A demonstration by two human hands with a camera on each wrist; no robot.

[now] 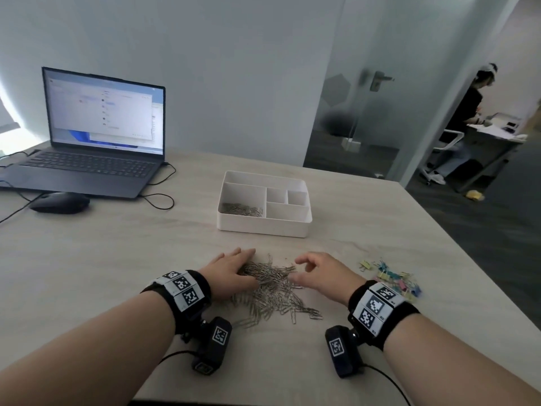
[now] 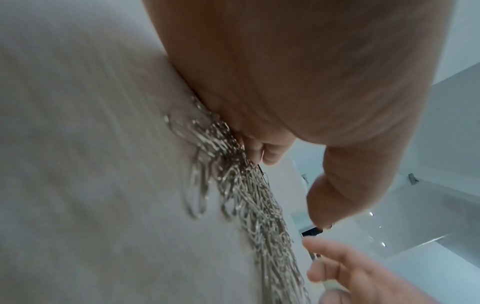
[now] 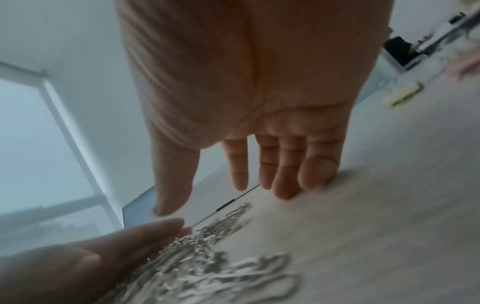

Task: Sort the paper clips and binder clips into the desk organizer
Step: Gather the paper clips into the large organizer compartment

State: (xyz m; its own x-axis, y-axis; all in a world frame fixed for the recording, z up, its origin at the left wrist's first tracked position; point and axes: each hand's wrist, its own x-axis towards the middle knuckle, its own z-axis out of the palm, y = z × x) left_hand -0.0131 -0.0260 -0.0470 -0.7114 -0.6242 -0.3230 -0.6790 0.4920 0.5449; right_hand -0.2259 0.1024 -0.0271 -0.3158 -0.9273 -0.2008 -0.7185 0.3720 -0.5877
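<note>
A pile of silver paper clips (image 1: 273, 291) (image 2: 249, 197) (image 3: 207, 265) lies on the table between my hands. My left hand (image 1: 234, 269) (image 3: 85, 261) rests flat against the pile's left edge, fingers straight. My right hand (image 1: 317, 272) (image 3: 259, 164) hovers at the pile's right side, fingers spread and relaxed, its outer fingertips touching the table. Colourful binder clips (image 1: 393, 281) lie in a heap to the right of my right hand. The white desk organizer (image 1: 265, 227) stands farther back; its large left compartment holds more paper clips (image 1: 241, 209), the other compartments look bare.
An open laptop (image 1: 96, 139) and a black mouse (image 1: 60, 202) with cables sit at the back left. The table's right edge (image 1: 480, 273) runs diagonally close to the binder clips. Another person sits at a desk (image 1: 494, 136) beyond the doorway.
</note>
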